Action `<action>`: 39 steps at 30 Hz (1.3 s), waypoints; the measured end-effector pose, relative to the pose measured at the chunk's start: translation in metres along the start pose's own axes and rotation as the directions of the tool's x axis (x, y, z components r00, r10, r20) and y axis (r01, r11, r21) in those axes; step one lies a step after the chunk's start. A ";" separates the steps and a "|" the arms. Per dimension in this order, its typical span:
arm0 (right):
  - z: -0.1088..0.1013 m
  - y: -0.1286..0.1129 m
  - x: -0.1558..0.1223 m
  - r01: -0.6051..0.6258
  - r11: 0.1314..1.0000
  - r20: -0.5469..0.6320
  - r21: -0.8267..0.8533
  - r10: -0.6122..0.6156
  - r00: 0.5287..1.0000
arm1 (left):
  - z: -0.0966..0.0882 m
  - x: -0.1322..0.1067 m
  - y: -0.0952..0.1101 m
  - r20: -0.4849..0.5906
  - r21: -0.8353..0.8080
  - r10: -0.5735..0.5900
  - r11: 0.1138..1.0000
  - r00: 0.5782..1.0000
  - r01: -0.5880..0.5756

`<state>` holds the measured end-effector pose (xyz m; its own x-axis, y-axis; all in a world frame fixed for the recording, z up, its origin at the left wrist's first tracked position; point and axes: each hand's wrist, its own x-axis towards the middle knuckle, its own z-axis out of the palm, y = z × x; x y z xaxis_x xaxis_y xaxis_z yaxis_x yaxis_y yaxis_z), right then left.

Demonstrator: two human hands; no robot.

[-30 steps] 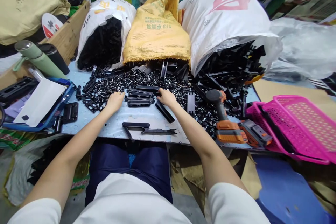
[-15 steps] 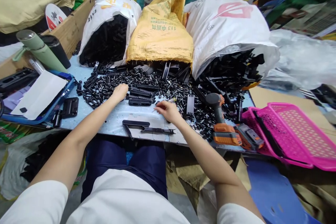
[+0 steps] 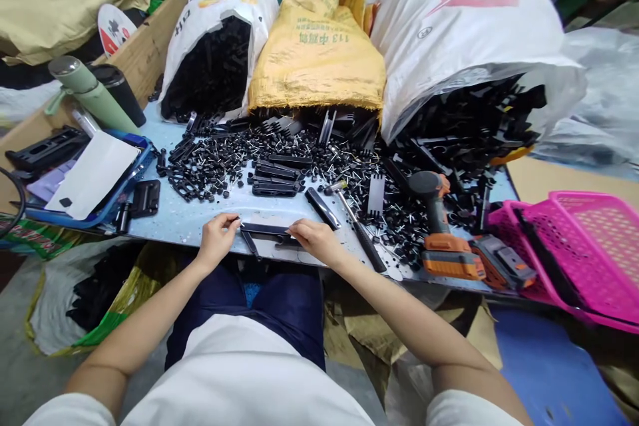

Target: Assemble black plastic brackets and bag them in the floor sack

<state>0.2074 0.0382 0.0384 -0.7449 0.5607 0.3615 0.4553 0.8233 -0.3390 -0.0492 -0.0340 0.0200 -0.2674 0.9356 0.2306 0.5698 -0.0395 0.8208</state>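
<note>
Black linkage (image 3: pixel 264 229): it lies on the table directly between your two hands, at the near edge, with one arm angled down toward you. Your left hand (image 3: pixel 218 239) is pinched nearly closed at its left end, your right hand (image 3: pixel 314 237) likewise at its right end; whether the fingertips grip the linkage or a small pin cannot be told. As judged from this layout, the bars are set in place; whether the end joints are secured is hidden, so treat them as unfinished. Just beyond your right hand rests a single black bar (image 3: pixel 322 208). Farther out, between both hands, lies a row of black bars (image 3: pixel 276 176); their state of completion is not clear. To the right of your right hand, the hammer (image 3: pixel 368 244) lies slanted and, with the single bar, obstructs a straight reach to the loose pins (image 3: pixel 344 163). Beyond the hammer stand the drill (image 3: pixel 434 206) and the pink basket (image 3: pixel 589 196). Farthest from both hands, the yellow sack (image 3: pixel 319 60) bounds the loose pins.
</note>
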 end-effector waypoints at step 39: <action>-0.031 0.013 -0.032 0.048 0.989 0.111 -0.138 -0.032 0.993 | 0.024 0.006 0.049 0.581 0.305 0.446 0.657 0.681 -0.689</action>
<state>0.2520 0.0334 0.0497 -0.8088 0.5207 0.2735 0.4823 0.8533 -0.1983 -0.0040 -0.0216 0.0493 0.5229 0.8236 0.2196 0.7956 -0.5640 0.2210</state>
